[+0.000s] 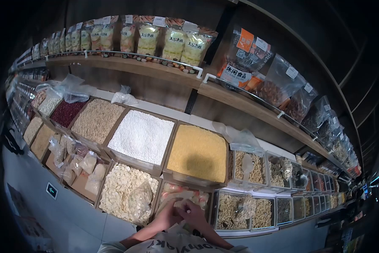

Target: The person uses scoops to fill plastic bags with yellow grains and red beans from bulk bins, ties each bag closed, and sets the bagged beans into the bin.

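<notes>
My left hand (168,214) and my right hand (192,213) are close together at the bottom centre, in front of a bin of wrapped pieces (198,197). The fingers of both are bent and meet; whatever they hold, if anything, is too small to make out. Left of them, a bin of pale flat flakes (124,185) has a filled clear bag (140,201) lying on it. Yellow grain (198,152) fills the bin beyond my hands, with a dark shadow on it.
White grain (141,134), brown grain (97,119) and dark red beans (67,113) fill bins to the left. Clear-walled bins of nuts (263,213) stand at the right. Above runs a wooden shelf (248,105) with packaged food (148,39). Small filled bags (96,178) lie in a lower-left bin.
</notes>
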The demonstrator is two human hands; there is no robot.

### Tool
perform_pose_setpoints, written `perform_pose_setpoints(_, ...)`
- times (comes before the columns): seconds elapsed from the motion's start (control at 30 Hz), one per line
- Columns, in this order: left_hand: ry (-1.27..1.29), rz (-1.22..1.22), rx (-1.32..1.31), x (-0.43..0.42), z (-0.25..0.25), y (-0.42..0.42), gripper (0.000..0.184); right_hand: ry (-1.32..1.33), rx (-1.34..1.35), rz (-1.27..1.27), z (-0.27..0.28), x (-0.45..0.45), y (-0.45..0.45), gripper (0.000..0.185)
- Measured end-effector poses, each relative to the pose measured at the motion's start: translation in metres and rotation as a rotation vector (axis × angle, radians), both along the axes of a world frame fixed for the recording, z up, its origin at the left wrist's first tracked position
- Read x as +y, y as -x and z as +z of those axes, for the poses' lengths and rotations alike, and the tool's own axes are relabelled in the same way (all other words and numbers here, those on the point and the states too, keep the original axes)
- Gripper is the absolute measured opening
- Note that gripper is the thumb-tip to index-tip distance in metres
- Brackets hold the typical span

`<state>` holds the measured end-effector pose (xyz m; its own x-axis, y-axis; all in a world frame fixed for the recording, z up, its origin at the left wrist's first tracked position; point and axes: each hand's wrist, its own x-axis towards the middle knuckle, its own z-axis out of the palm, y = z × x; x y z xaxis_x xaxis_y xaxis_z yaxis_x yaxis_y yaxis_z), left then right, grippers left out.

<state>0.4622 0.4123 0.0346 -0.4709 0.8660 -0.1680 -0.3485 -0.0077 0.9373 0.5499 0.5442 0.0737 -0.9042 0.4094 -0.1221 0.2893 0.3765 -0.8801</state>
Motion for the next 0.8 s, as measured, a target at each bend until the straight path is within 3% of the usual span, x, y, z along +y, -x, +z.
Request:
perform_pose_setpoints(0.03,0.115,-0.018,0.158,0.000,0.000,-0.001,0.052,-0.003,0.001,0.001,-0.003,-0.002,0.001,0.018)
perform_pose_setpoints(0.1,0.071,0.001,0.142,0.003,0.003,-0.001,0.045,-0.279,0.215,0.068,-0.013,-0.004,0.000,0.016)
perform_pose_setpoints(0.17,0.029,0.026,0.123,0.002,-0.002,0.002,0.039,-0.241,0.226,0.130,-0.011,0.004,-0.005,0.019)
perform_pose_setpoints(0.23,-0.085,0.163,-0.219,-0.001,-0.018,0.016,0.021,-0.110,0.307,0.129,-0.028,0.010,-0.012,0.041)
perform_pose_setpoints(0.27,-0.065,0.213,-0.310,-0.004,-0.003,0.021,0.015,-0.116,0.309,0.135,-0.042,0.011,-0.017,0.041)
perform_pose_setpoints(0.33,-0.094,0.218,-0.332,-0.004,-0.020,0.035,0.012,-0.189,0.229,-0.089,-0.074,0.009,-0.030,0.067)
perform_pose_setpoints(0.4,-0.159,0.215,-0.402,0.001,-0.026,0.036,0.010,-0.332,0.168,-0.049,-0.081,-0.002,-0.024,0.072)
perform_pose_setpoints(0.47,-0.202,0.167,-0.437,0.011,-0.009,0.019,0.011,-0.170,0.312,0.030,-0.053,-0.016,-0.011,0.051)
perform_pose_setpoints(0.57,-0.187,-0.044,-0.441,0.027,0.006,-0.011,0.008,-0.004,0.367,0.072,-0.040,-0.030,-0.003,0.045)
perform_pose_setpoints(0.63,-0.155,-0.082,-0.193,0.034,0.022,-0.023,0.011,0.089,0.380,0.031,-0.049,-0.031,-0.001,0.041)
perform_pose_setpoints(0.73,-0.109,-0.100,-0.032,0.031,0.053,-0.006,0.013,0.257,0.400,-0.073,-0.065,-0.026,0.007,0.036)
perform_pose_setpoints(0.8,-0.145,-0.131,-0.064,0.031,0.053,0.006,0.015,0.386,0.418,-0.154,-0.076,-0.018,0.011,0.032)
